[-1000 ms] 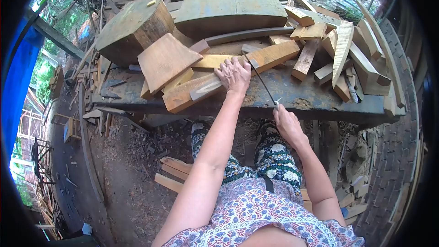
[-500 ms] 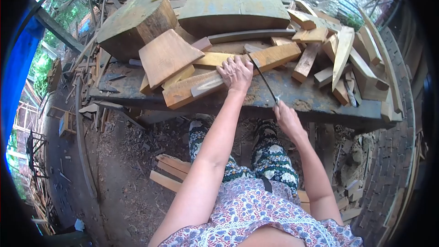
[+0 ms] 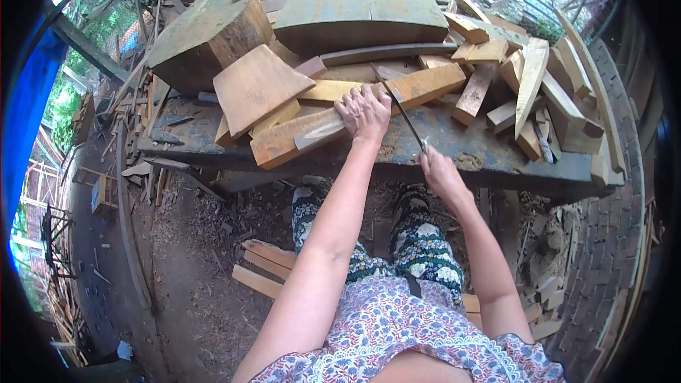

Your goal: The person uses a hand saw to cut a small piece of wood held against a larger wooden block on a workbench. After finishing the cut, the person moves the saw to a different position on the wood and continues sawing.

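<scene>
Blade point(image 3: 403, 112) pushed farther over beam point(image 3: 433, 85), right hand point(image 3: 441, 171) gripping, left hand point(image 3: 365, 113) atop

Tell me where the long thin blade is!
In the head view, the blade slants from the right hand up across the wooden beam, right of the left hand.

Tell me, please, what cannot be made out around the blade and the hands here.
Head view throughout:
- handle of the blade: mostly covered by the right hand
- palm of the left hand: turned down on the beam
- cut depth: too small to see
</scene>
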The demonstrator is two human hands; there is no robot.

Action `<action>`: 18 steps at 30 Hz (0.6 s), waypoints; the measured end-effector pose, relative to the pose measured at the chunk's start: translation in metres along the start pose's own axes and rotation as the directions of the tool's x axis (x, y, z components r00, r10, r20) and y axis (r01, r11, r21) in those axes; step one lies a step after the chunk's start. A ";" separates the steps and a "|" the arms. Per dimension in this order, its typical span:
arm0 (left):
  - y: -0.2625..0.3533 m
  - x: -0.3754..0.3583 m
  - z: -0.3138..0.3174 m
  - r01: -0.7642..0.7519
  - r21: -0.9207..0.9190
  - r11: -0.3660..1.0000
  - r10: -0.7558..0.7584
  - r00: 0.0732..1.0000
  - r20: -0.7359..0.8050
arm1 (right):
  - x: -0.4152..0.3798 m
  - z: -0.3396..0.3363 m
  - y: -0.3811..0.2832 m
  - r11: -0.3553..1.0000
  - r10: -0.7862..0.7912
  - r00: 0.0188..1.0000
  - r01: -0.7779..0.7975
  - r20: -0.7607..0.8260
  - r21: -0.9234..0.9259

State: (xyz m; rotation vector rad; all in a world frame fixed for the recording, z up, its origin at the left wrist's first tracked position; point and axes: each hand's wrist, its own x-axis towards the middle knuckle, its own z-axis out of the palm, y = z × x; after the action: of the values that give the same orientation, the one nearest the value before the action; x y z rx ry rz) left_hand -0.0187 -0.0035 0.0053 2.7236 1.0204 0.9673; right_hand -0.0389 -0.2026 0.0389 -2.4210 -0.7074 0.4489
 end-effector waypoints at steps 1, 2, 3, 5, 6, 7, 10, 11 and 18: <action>-0.001 -0.004 -0.001 -0.010 0.002 1.000 0.010 1.000 0.009 | 0.009 -0.002 -0.001 1.000 -0.016 1.000 0.016 0.008 -0.016; 0.000 -0.003 -0.003 -0.001 -0.005 1.000 0.002 1.000 0.024 | 0.022 -0.001 -0.003 0.999 -0.034 0.999 0.034 -0.002 -0.015; 0.001 0.000 -0.006 0.010 -0.011 1.000 -0.010 0.999 0.033 | 0.036 0.003 -0.005 0.998 -0.059 0.998 0.058 -0.013 -0.016; 0.001 0.001 -0.004 0.005 0.005 1.000 -0.005 1.000 0.015 | 0.065 0.017 -0.006 0.996 -0.084 0.995 0.083 -0.048 -0.024; 0.001 0.001 -0.003 -0.003 0.005 1.000 0.003 1.000 -0.010 | 0.070 0.018 -0.011 0.995 -0.099 0.993 0.096 -0.069 -0.036; 0.000 0.000 -0.001 -0.011 0.004 1.000 0.011 0.999 -0.033 | 0.070 0.018 -0.011 0.994 -0.106 0.992 0.104 -0.069 -0.037; 0.000 0.001 0.000 -0.002 0.002 1.000 0.002 1.000 -0.020 | 0.046 0.014 -0.002 0.997 -0.077 0.996 0.077 -0.047 -0.002; 0.000 0.000 -0.001 0.001 0.013 1.000 -0.001 1.000 -0.006 | 0.030 0.012 0.001 0.999 -0.047 0.999 0.047 -0.020 0.008; 0.002 0.000 -0.004 0.007 0.008 1.000 -0.007 1.000 0.024 | 0.052 0.007 -0.010 0.998 -0.058 0.998 0.057 -0.021 -0.024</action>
State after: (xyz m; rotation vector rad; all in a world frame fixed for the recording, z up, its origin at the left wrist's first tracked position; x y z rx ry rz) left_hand -0.0201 -0.0054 0.0094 2.7294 1.0318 0.9283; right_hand -0.0044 -0.1629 0.0316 -2.4168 -0.7750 0.3923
